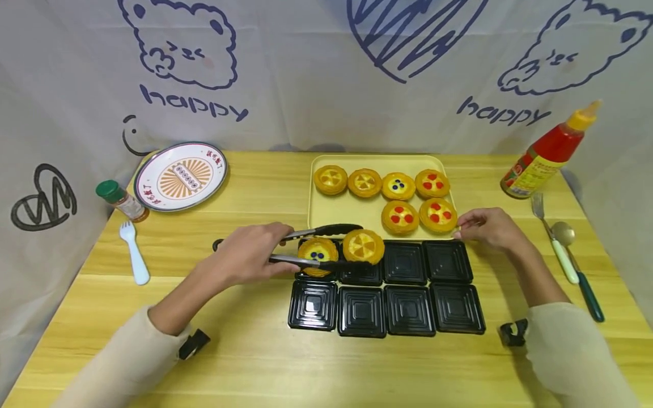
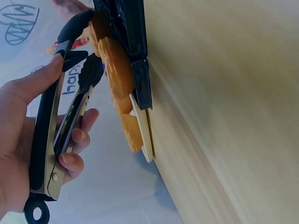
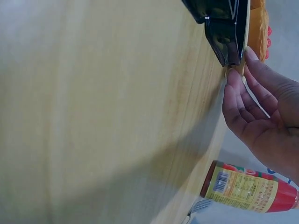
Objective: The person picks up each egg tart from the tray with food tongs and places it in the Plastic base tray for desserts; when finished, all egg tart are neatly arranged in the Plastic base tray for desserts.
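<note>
Two cream sleeves enter from the lower corners of the head view, over a wooden tabletop (image 1: 245,351) that fills most of the frame, with a white cloth backdrop (image 1: 306,68) printed with blue bears and the word "happy" behind it. Centre frame, a yellow tray (image 1: 352,218) carries six tarts in two rows. Just below it sits a black tray of eight square cups (image 1: 403,309), two rows of four. At upper left lies a round patterned plate (image 1: 181,177), tilted against the backdrop. At upper right stands a red sauce bottle (image 1: 548,152) with a yellow cap. The left hand (image 1: 250,254) has its fingers curled round black-handled tongs (image 1: 311,246), whose tips clamp a tart with yellow segments (image 1: 363,246) over the second cup of the back row; whether it touches the cup cannot be told. Just left of it, a blueberry tart (image 1: 318,253) sits in the first cup. The right hand (image 1: 487,226) is relaxed and open, its straight fingertips touching the lower right corner of the yellow tray. A fork and spoon (image 1: 566,252) lie at right; a small green-capped jar (image 1: 121,200) and a white fork (image 1: 135,252) lie at left.
</note>
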{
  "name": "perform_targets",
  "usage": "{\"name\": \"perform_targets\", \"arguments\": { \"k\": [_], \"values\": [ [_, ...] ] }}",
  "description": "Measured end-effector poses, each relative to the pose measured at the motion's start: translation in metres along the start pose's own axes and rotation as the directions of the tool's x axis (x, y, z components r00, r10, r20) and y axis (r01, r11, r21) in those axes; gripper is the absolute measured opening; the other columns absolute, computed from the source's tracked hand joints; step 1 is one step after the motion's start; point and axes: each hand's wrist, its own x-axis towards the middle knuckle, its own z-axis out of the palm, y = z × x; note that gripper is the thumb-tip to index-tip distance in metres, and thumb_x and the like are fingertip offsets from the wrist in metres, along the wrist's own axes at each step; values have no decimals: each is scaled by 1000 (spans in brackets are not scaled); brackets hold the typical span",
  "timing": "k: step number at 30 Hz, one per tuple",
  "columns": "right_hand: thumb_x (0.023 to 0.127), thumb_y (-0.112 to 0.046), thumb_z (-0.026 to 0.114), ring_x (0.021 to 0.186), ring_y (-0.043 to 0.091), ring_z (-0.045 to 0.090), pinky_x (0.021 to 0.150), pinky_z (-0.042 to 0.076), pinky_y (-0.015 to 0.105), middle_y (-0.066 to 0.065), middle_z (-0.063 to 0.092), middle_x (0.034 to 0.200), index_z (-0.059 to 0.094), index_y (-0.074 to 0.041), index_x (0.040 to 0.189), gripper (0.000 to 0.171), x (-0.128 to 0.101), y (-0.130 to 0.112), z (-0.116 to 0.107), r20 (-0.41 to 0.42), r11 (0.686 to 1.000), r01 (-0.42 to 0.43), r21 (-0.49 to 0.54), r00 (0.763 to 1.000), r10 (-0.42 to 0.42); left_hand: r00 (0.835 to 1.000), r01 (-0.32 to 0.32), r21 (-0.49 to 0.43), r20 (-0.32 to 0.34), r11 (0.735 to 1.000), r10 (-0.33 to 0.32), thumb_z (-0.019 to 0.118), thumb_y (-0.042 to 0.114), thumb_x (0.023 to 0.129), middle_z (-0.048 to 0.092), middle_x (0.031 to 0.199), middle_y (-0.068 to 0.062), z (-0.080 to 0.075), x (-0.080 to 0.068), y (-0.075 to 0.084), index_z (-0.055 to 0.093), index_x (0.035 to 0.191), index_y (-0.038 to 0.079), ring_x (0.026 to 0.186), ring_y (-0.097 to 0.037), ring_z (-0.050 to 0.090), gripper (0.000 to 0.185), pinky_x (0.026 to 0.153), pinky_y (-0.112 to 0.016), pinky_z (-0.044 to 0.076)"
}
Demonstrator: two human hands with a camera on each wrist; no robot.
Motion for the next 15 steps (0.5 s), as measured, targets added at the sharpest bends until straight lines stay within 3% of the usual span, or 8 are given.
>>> {"name": "perform_targets", "arguments": {
  "k": [4, 7, 10, 13, 15],
  "values": [
    [84, -28, 73, 81, 17, 54, 67, 44, 23, 14, 63, 97, 62, 4, 108, 41, 0, -1, 0, 2, 1000, -14, -4, 1000, 14, 999, -38, 12, 13, 999, 37, 70, 52, 79, 67, 110, -11, 3, -8, 7, 56, 124, 1, 83, -23, 67, 69, 70, -35, 55],
    [84, -27, 73, 82, 17, 55, 67, 45, 23, 15, 64, 97, 62, 4, 108, 41, 0, -2, 1, 3, 1000, -16, -2, 1000, 16, 1000, -31, 27, 5, 999, 31, 71, 52, 78, 67, 106, -9, 3, -9, 8, 57, 123, 2, 75, -18, 64, 68, 63, -30, 54],
    [84, -27, 72, 82, 17, 55, 68, 45, 23, 15, 64, 97, 62, 4, 108, 41, 1, -2, 1, 9, 1000, -9, 1, 1000, 9, 1000, -26, 19, 3, 999, 26, 71, 53, 78, 67, 109, -11, 0, -9, 7, 56, 124, 1, 77, -20, 65, 71, 65, -32, 54],
    [84, -25, 72, 81, 17, 55, 67, 45, 23, 15, 64, 96, 62, 5, 108, 39, 1, -2, 0, 12, 1000, 5, -1, 1000, -5, 1000, -10, -6, -2, 1000, 10, 72, 54, 77, 67, 112, -12, -6, -3, 7, 55, 126, 1, 85, -24, 67, 74, 70, -36, 55],
    [84, -22, 71, 80, 17, 55, 67, 45, 23, 15, 63, 95, 62, 5, 108, 37, 0, 0, 0, 14, 1000, 11, 0, 1000, -11, 1000, 3, -18, -9, 1000, -3, 72, 54, 77, 67, 111, -11, -10, 11, 9, 55, 125, 2, 87, -24, 66, 73, 72, -38, 55]
  ]
}}
